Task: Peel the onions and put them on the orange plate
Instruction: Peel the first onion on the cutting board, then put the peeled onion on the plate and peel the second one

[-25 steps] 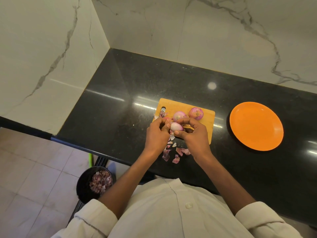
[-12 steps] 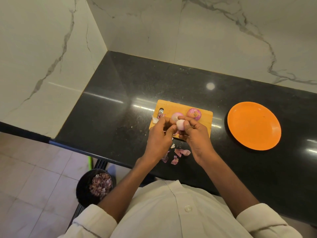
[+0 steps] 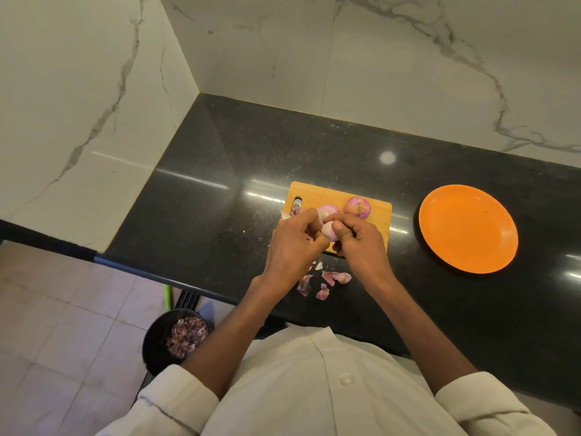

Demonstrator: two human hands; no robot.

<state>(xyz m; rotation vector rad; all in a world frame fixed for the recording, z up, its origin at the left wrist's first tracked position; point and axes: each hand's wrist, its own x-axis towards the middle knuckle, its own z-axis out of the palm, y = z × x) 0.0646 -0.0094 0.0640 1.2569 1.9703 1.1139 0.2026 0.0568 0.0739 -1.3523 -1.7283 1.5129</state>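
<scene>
Your left hand (image 3: 294,243) and right hand (image 3: 358,243) grip a pale peeled onion (image 3: 329,231) between them at frame centre, above the cutting board (image 3: 317,193); orange plate (image 3: 468,229) sits right.

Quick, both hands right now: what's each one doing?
Left hand: fingers curled onto the pale onion, pinching at it.
Right hand: gripping the same onion.

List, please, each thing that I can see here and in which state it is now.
Held onion: mostly peeled, pale, gripped by both hands.
Left hand: curled on the held onion.
Right hand: curled on the held onion.
Middle onion: on the board, partly hidden.
Right onion: on the board, skin on.
Orange plate: holds no onion.
Peels: loose on the counter.
Black bin: holds peels.
</scene>
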